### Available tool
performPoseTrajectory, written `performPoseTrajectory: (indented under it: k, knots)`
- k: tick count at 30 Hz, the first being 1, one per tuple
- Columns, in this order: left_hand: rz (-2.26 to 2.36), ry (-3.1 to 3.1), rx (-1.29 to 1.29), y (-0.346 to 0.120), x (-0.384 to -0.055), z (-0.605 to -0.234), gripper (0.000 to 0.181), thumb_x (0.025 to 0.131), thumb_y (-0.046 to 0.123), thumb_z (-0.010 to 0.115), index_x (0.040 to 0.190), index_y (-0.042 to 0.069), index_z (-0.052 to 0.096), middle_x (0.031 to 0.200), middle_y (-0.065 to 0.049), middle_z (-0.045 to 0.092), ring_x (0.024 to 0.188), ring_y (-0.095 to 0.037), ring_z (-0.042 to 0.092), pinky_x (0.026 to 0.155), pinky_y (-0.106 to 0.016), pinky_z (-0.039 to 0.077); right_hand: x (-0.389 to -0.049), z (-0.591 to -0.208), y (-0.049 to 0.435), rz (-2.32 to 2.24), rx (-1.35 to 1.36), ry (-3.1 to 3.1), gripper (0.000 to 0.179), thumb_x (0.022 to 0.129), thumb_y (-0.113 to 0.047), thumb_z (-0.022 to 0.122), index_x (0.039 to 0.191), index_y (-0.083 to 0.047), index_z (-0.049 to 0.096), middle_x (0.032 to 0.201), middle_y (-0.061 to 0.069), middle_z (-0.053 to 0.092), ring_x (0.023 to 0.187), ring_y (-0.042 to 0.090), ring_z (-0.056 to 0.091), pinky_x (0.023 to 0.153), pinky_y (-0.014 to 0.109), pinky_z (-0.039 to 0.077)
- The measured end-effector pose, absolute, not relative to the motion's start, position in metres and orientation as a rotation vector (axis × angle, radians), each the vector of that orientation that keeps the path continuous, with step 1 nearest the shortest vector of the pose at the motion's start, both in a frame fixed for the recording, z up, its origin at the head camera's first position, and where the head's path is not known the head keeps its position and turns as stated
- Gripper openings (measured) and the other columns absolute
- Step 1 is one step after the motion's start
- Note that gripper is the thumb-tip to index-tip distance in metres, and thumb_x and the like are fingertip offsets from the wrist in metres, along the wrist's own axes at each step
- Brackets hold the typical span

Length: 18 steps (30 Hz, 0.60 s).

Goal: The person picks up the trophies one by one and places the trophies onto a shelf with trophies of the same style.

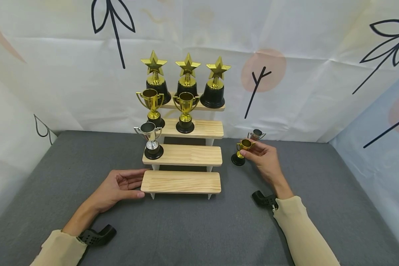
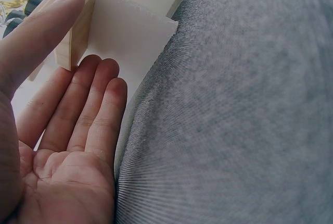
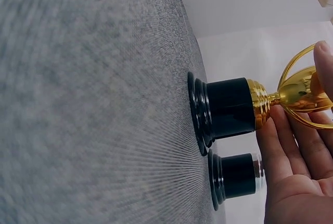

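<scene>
My right hand (image 1: 265, 159) holds a small gold trophy cup (image 3: 234, 107) between thumb and fingers, right of the stepped wooden display stand (image 1: 181, 181). The cup is upright, its black base at the table; whether it touches is hard to tell. Close behind it stands a silver trophy cup (image 1: 256, 133), partly hidden by the hand. My left hand (image 1: 114, 187) lies at the left end of the lowest step, fingers extended and thumb apart. In the left wrist view, its fingertips (image 2: 106, 70) are by the step's wooden end and white support (image 2: 127, 31), and it holds nothing.
Three gold star trophies (image 1: 187, 68) stand on the top step. Two gold cups (image 1: 185, 107) are on the step below, and a silver cup (image 1: 152, 142) sits at the left of the third. Behind the grey table (image 1: 193, 232) hangs a patterned white cloth (image 1: 306, 74).
</scene>
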<state>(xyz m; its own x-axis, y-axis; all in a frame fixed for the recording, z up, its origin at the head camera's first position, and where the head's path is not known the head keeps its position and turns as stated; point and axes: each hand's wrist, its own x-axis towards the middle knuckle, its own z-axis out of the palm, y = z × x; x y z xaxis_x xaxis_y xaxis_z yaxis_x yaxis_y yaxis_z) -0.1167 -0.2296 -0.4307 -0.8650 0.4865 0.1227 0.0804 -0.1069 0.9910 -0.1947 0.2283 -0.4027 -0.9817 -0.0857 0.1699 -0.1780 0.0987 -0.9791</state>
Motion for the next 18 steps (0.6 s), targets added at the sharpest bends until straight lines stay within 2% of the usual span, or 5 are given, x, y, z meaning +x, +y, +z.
performPoseTrajectory:
  k: [18]
  knots:
    - [2.045,1.889,0.604,-0.2301,-0.1163,-0.4305,0.069,0.081,-0.016,0.075,0.140,-0.025,0.039,0.136,-0.004,0.063,0.123,-0.017,0.062,0.102,-0.033,0.053,-0.1934,-0.4037,0.2258,2.020,0.269,-2.254,0.038,0.089,0.006,0.074,0.123,0.018,0.062,0.101,-0.004,0.075,0.097,0.008,0.071,0.084,0.022,0.062]
